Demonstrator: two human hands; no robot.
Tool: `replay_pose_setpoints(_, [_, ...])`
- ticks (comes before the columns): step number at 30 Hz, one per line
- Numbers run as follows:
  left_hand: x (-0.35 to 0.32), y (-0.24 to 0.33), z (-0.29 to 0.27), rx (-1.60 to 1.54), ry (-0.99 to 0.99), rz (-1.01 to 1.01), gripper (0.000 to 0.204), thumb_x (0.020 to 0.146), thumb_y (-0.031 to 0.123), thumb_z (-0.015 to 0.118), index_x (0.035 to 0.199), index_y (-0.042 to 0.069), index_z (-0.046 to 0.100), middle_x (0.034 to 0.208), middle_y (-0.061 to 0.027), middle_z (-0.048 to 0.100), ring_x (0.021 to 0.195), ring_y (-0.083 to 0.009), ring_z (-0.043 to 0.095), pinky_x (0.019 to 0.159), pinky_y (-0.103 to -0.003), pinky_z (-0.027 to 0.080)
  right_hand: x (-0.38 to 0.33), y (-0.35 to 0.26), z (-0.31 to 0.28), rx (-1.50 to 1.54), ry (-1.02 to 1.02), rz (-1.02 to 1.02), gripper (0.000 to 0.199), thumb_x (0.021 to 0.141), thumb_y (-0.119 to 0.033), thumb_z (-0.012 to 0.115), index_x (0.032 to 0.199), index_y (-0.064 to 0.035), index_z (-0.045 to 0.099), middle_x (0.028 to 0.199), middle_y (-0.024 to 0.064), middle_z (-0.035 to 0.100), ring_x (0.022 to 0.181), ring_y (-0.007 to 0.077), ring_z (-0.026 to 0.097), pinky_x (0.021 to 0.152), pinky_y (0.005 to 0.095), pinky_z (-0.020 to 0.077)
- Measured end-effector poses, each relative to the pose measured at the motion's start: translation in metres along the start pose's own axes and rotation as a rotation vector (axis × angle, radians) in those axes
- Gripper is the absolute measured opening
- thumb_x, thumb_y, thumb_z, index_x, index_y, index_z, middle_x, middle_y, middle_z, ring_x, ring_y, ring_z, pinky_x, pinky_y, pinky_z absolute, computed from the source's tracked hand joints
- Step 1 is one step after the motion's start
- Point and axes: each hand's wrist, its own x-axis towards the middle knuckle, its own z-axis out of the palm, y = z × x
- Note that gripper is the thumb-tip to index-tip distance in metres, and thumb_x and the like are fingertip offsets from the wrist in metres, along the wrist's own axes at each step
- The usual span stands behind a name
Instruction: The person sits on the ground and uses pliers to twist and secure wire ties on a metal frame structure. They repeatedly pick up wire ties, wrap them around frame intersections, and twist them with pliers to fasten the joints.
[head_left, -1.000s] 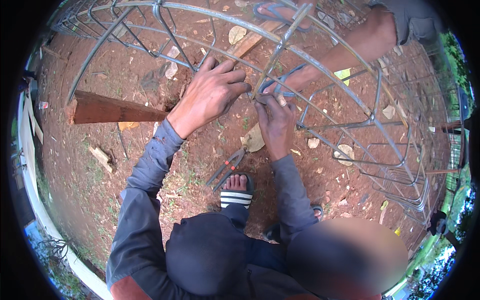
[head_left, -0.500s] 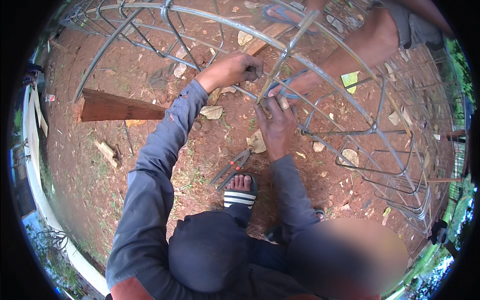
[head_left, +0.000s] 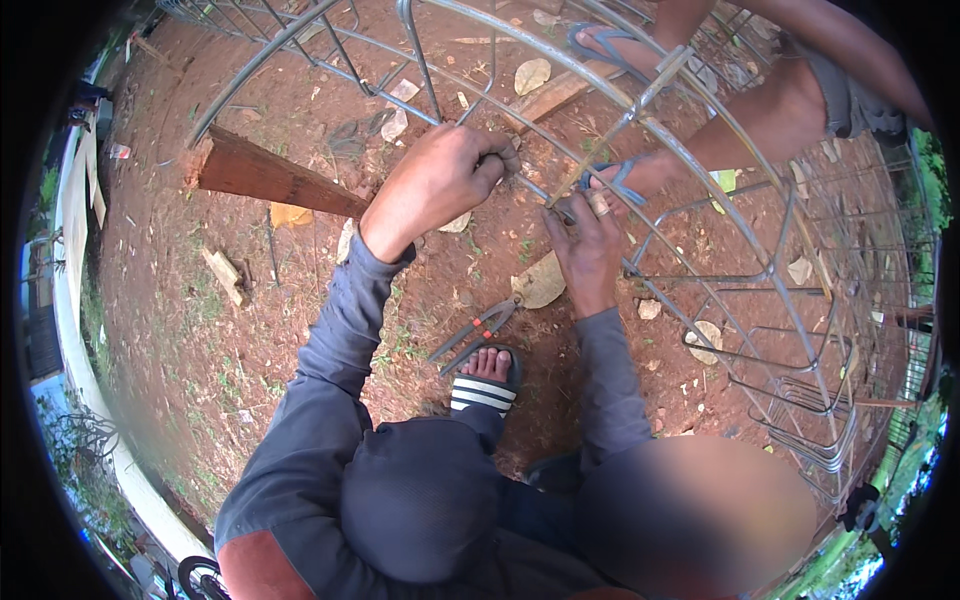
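A cage of grey steel rebar (head_left: 690, 165) arches across the far side and down the right. At its lower corner, my right hand (head_left: 587, 250) has its fingers closed around the meeting bars, thumb against the steel. To the left, my left hand (head_left: 435, 185) is closed with fingers curled together, just above a lower bar. Anything pinched in it is too small or hidden to make out. On the soil between my forearms lie pincers (head_left: 478, 335) with dark handles and orange bands, beside a dry leaf (head_left: 540, 280) and my sandalled foot (head_left: 485, 375).
A reddish timber piece (head_left: 275, 180) stands out at the left, and a small wood scrap (head_left: 225, 277) lies nearby. Beyond the cage is another person's leg (head_left: 740, 130) with a blue sandal. A wooden plank (head_left: 565, 95) lies under the bars. Bent rebar hoops (head_left: 820, 430) cluster at lower right.
The view has shifted, so the cage and ground appear farther right. My left hand has come nearer and leftward relative to the corner, its wrist turned. My right hand stays at the corner.
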Motion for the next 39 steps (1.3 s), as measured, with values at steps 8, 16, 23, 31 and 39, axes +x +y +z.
replay_pose_setpoints(8, [0.001,-0.088,0.135,-1.166,0.371,-0.029,0.041,0.098,0.01,0.066,0.137,0.0,0.058,0.144,-0.016,0.059,0.123,-0.0205,0.063,0.102,-0.034,0.052,0.0,-0.006,0.003,0.066,-0.038,0.024,0.021,0.081,-0.012,0.084,0.093,-0.0038,0.068,0.098,0.0151,0.069,0.09,0.0382,0.066,0.078,0.047,0.0515])
replay_pose_setpoints(16, [-0.008,-0.089,0.216,-1.311,0.128,-0.379,0.031,0.101,0.005,0.063,0.132,0.0,0.061,0.113,-0.0113,0.071,0.1,-0.0167,0.067,0.09,-0.03,0.055,-0.006,-0.007,0.013,0.058,-0.019,-0.006,0.02,0.081,-0.01,0.084,0.093,-0.0053,0.069,0.098,0.0117,0.07,0.089,0.0349,0.067,0.078,0.0446,0.0519])
replay_pose_setpoints(23, [-0.09,-0.072,0.178,-1.608,-0.017,-0.514,0.031,0.102,0.007,0.061,0.132,0.0,0.062,0.091,-0.0082,0.071,0.08,-0.0155,0.069,0.073,-0.031,0.055,-0.015,0.013,0.011,-0.116,0.031,-0.154,0.018,0.081,-0.01,0.084,0.091,-0.0081,0.069,0.1,0.0071,0.07,0.093,0.0288,0.066,0.08,0.0412,0.0515])
replay_pose_setpoints(31, [-0.111,-0.039,0.128,-0.712,0.094,-0.357,0.025,0.104,0.011,0.058,0.125,0.001,0.069,0.071,-0.0006,0.061,0.065,-0.0086,0.056,0.062,-0.028,0.048,-0.013,-0.031,-0.019,-0.272,0.003,-0.105,0.025,0.087,-0.02,0.076,0.11,-0.0095,0.077,0.108,0.0074,0.069,0.098,0.0267,0.066,0.086,0.042,0.0503])
replay_pose_setpoints(39, [-0.107,-0.037,0.124,-0.633,0.087,-0.384,0.023,0.103,0.017,0.062,0.114,-0.002,0.069,0.071,-0.0074,0.065,0.063,-0.0121,0.059,0.061,-0.032,0.048,-0.017,-0.038,-0.005,0.454,0.022,0.689,0.031,0.096,-0.025,0.075,0.111,0.0022,0.077,0.087,0.0055,0.078,0.07,0.0108,0.065,0.06,0.0264,0.0477])
